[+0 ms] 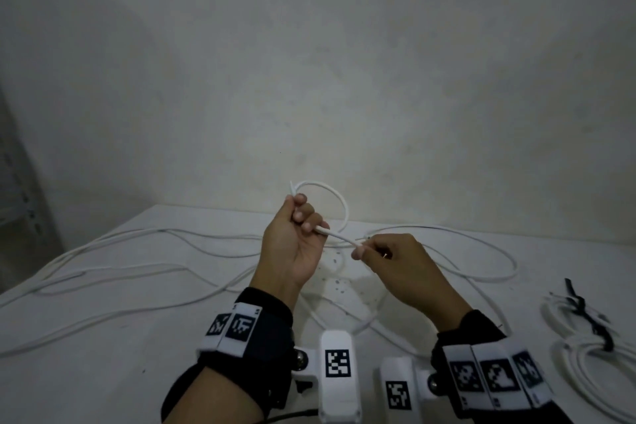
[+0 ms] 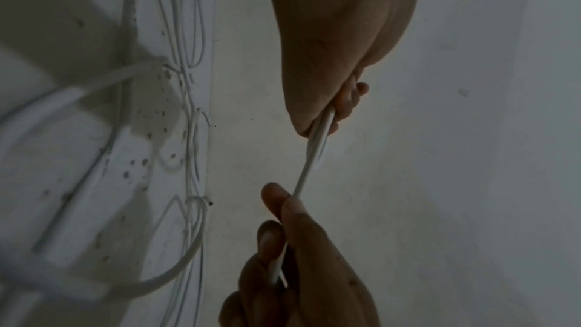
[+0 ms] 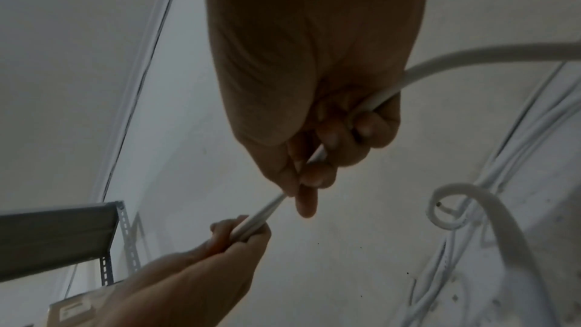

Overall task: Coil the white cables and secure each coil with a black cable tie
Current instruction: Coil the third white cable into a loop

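Hands, left (image 1: 292, 244) and right (image 1: 399, 262), grip 1 white cable (image 1: 339, 236) (looped).

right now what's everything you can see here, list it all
cable in hand: one, white, held above the table with one loop formed
loose cables: several, white, spread over the table; exact count unclear
finished coils: two, white, table's right edge
cable ties: black, around the finished coils; count unclear
table: one, white, speckled
metal shelf: one, grey, at the left
wrist cameras: two, white, with black-and-white markers
left hand: grips the loop
right hand: pinches the cable
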